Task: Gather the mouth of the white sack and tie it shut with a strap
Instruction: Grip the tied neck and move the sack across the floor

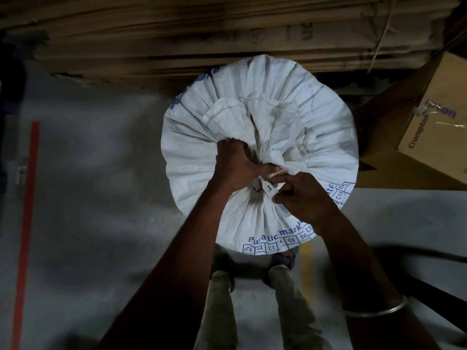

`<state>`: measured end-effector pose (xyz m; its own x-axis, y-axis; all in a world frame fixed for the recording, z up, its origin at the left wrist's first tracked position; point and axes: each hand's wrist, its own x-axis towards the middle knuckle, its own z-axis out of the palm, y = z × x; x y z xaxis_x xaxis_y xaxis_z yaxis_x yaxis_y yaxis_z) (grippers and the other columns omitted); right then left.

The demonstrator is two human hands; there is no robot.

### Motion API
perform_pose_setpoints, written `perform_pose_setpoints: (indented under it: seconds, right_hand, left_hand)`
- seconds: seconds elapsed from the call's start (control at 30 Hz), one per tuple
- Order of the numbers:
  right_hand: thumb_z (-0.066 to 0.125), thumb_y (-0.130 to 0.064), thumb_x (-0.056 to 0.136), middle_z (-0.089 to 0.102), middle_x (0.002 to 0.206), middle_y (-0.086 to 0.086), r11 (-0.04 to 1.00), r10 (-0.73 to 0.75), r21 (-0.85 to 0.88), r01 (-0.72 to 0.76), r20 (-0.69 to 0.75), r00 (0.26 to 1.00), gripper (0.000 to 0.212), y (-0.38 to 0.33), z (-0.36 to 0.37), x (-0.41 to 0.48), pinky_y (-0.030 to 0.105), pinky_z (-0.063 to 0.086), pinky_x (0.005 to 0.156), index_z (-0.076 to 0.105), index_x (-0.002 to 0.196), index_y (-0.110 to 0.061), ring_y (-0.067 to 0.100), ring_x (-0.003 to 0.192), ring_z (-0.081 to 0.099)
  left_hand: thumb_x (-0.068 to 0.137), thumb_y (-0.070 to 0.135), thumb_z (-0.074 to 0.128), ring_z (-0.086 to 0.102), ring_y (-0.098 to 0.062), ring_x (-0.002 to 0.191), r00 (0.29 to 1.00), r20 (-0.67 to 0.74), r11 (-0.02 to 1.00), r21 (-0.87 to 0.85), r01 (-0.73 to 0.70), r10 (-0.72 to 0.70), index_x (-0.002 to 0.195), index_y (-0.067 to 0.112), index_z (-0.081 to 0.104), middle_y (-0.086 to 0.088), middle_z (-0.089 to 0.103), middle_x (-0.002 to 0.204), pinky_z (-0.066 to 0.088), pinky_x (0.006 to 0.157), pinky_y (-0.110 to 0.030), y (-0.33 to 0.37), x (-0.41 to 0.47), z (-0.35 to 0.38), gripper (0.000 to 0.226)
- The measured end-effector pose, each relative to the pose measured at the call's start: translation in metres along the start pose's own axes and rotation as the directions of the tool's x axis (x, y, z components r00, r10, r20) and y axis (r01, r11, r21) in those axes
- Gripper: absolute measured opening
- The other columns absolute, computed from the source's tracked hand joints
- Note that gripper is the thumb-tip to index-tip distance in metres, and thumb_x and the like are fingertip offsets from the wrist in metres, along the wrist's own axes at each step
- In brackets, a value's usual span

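Note:
A full white woven sack (316,117) with blue print stands on the floor right in front of me, seen from above. Its mouth (262,147) is bunched into tight pleats near the sack's near side. My left hand (237,168) is clenched around that gathered neck. My right hand (303,195) sits just to its right, fingers pinched on a thin white strap (269,188) that runs around the neck. A short pale end of the strap pokes out between the two hands. The part of the strap under my fingers is hidden.
A tall stack of flattened brown cardboard (202,34) runs behind the sack. A brown printed carton (434,117) leans at the right. A red floor line (27,210) runs down the left. My legs and sandals (280,263) stand just below the sack on grey concrete.

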<state>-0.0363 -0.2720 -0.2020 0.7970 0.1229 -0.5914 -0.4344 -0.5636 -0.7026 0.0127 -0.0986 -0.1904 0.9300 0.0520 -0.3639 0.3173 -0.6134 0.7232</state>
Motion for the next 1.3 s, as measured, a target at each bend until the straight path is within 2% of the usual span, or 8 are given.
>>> perform_pose_setpoints:
  seconds: [0.2, 0.43, 0.57, 0.73, 0.87, 1.07, 1.23, 1.3]
  right_hand:
    - [0.089, -0.031, 0.064, 0.070, 0.111, -0.006, 0.982, -0.017, 0.176, 0.074, -0.303, 0.953, 0.064, -0.008, 0.012, 0.007, 0.017, 0.053, 0.087, 0.062, 0.120, -0.013, 0.010, 0.100, 0.069]
    - [0.080, -0.020, 0.078, 0.077, 0.107, 0.005, 0.966, -0.179, 0.112, 0.232, -0.356, 0.917, 0.034, -0.022, 0.039, 0.020, 0.036, 0.056, 0.090, 0.074, 0.109, -0.010, 0.019, 0.106, 0.071]
    - [0.066, -0.065, 0.066, 0.073, 0.120, 0.003, 0.981, -0.190, 0.004, 0.196, -0.245, 0.951, 0.072, -0.028, 0.040, 0.024, 0.025, 0.049, 0.100, 0.072, 0.118, -0.015, 0.018, 0.116, 0.066]
    - [0.050, -0.091, 0.050, 0.072, 0.119, 0.003, 0.981, -0.139, -0.162, 0.106, -0.210, 0.968, 0.103, -0.025, 0.044, 0.035, 0.030, 0.051, 0.097, 0.069, 0.120, -0.019, 0.020, 0.116, 0.065]
    - [0.064, -0.075, 0.054, 0.072, 0.117, 0.002, 0.989, -0.096, -0.125, 0.075, -0.180, 0.979, 0.086, -0.027, 0.050, 0.036, 0.041, 0.053, 0.096, 0.067, 0.122, -0.022, 0.021, 0.115, 0.065]
    - [0.086, -0.073, 0.037, 0.069, 0.118, -0.002, 0.981, 0.021, 0.195, 0.000, -0.106, 0.994, 0.122, -0.022, 0.039, 0.042, 0.044, 0.057, 0.093, 0.045, 0.138, -0.017, 0.013, 0.106, 0.068]
    - [0.075, -0.081, 0.039, 0.067, 0.114, -0.005, 0.991, -0.103, -0.091, 0.094, -0.098, 0.990, 0.085, -0.042, 0.029, 0.041, 0.055, 0.038, 0.107, 0.063, 0.110, -0.035, 0.016, 0.118, 0.060]
    - [0.083, -0.060, 0.050, 0.067, 0.114, -0.001, 0.976, -0.214, 0.028, 0.218, -0.090, 0.973, 0.057, -0.049, 0.028, 0.039, 0.050, 0.044, 0.105, 0.061, 0.099, -0.043, 0.016, 0.117, 0.062]
  left_hand:
    - [0.076, 0.012, 0.056, 0.069, -0.038, 0.094, 0.980, -0.010, 0.978, 0.073, -0.197, 0.198, 0.096, -0.011, 0.070, -0.026, 0.072, 0.095, 0.046, 0.079, -0.031, -0.005, -0.011, -0.011, 0.033]
    - [0.080, 0.024, 0.047, 0.069, -0.030, 0.093, 0.956, -0.059, 0.957, 0.039, -0.287, 0.289, 0.099, -0.005, 0.070, -0.019, 0.073, 0.094, 0.049, 0.083, -0.028, -0.002, -0.016, -0.022, 0.042]
    - [0.081, 0.016, 0.050, 0.067, -0.035, 0.070, 0.975, -0.038, 0.975, -0.046, -0.218, 0.217, 0.074, -0.009, 0.064, -0.023, 0.068, 0.071, 0.052, 0.066, -0.049, -0.011, -0.020, -0.023, 0.029]
    - [0.079, 0.023, 0.057, 0.066, -0.011, 0.087, 0.997, 0.067, 0.946, -0.321, 0.049, -0.028, 0.083, 0.008, 0.071, -0.018, 0.074, 0.092, 0.053, 0.078, -0.031, -0.008, -0.027, -0.025, 0.021]
    - [0.090, 0.012, 0.062, 0.066, -0.006, 0.112, 0.990, 0.084, 0.821, -0.554, 0.137, -0.109, 0.119, 0.027, 0.064, 0.000, 0.068, 0.123, 0.053, 0.097, -0.021, -0.002, -0.024, -0.020, 0.032]
    - [0.096, 0.028, 0.061, 0.066, 0.012, 0.076, 0.950, 0.060, 0.739, -0.614, 0.278, -0.308, 0.088, 0.039, 0.060, 0.024, 0.072, 0.076, 0.052, 0.065, -0.009, 0.004, -0.015, -0.017, 0.014]
    - [0.078, 0.053, 0.054, 0.063, -0.013, 0.116, 0.920, 0.083, 0.734, -0.578, 0.357, -0.382, 0.126, 0.029, 0.063, 0.006, 0.068, 0.126, 0.051, 0.101, -0.037, 0.000, -0.016, -0.019, 0.055]
    - [0.073, 0.059, 0.050, 0.063, -0.014, 0.116, 0.915, 0.092, 0.743, -0.555, 0.374, -0.392, 0.127, 0.029, 0.063, 0.006, 0.068, 0.127, 0.050, 0.104, -0.040, 0.003, -0.014, -0.021, 0.063]
